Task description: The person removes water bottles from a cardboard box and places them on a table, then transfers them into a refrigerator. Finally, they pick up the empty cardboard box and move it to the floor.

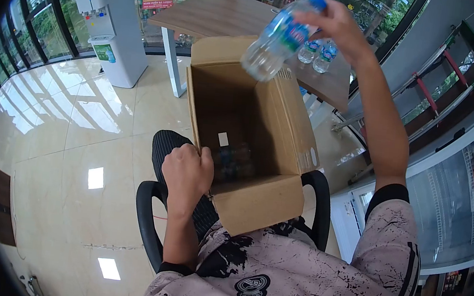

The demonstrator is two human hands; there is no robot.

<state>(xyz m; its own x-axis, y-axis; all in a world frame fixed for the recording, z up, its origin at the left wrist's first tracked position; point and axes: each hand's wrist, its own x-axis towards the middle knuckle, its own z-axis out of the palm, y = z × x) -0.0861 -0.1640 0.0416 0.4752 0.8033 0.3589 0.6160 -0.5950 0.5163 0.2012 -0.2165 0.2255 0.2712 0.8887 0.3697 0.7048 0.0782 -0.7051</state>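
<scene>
An open cardboard box (257,205) rests on my lap, its flaps folded outward. My left hand (187,171) is closed on the box's left edge near the front corner. Up at the box's far right side, my right hand (336,28) grips a clear plastic bottle (280,40) near its blue cap. The bottle is tilted, its base pointing down and left over the box opening. Inside the box, at the bottom, lies a bottle (230,162), dim and blurred. More bottles (325,58) stand on the wooden table behind the box.
The wooden table (205,12) stands beyond the box. A water dispenser (111,25) is at the back left. Chair armrests (145,219) flank my lap. On the right are a ladder (427,98) and a glass-fronted cabinet (457,200).
</scene>
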